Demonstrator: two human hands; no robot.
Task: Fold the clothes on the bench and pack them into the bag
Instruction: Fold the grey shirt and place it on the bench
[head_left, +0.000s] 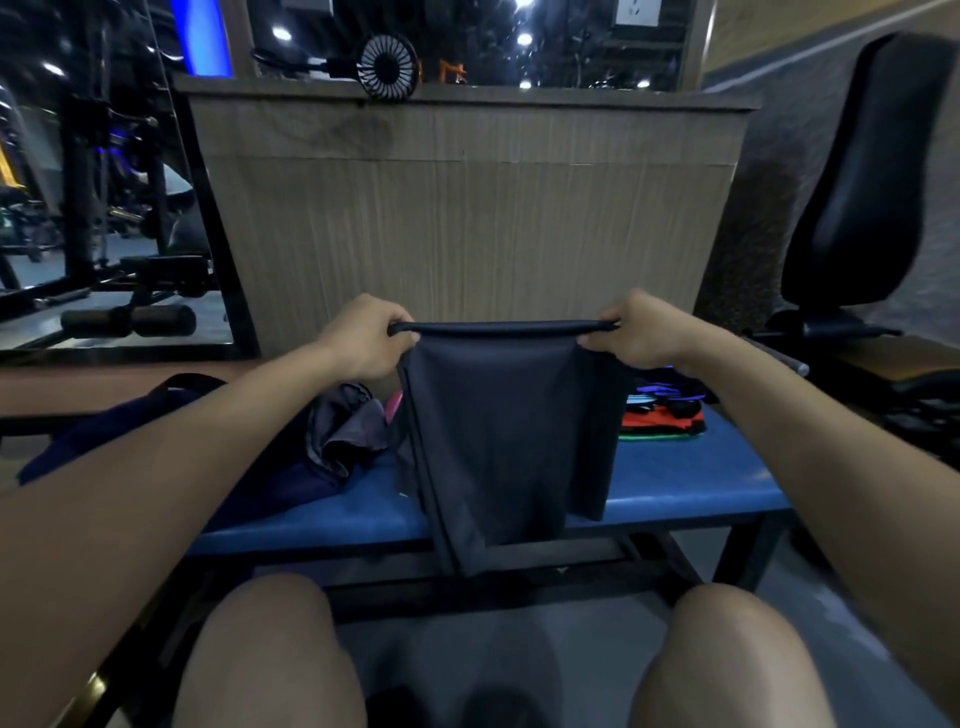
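I hold a dark navy garment (504, 431) up by its top edge above the blue bench (675, 483). My left hand (363, 338) grips its left corner and my right hand (639, 332) grips its right corner. The cloth hangs down in front of the bench, past its front edge. On the bench's left part lies a dark blue bag (156, 431), partly hidden by my left forearm. A crumpled grey garment (348, 431) lies at the bag's right side, with something pink (393, 405) behind it.
A stack of red, green and dark items (662, 415) lies at the bench's far right. A wooden counter (467, 208) with a small black fan (388, 65) stands behind the bench. A black padded gym seat (872, 182) is at the right, gym machines at the left.
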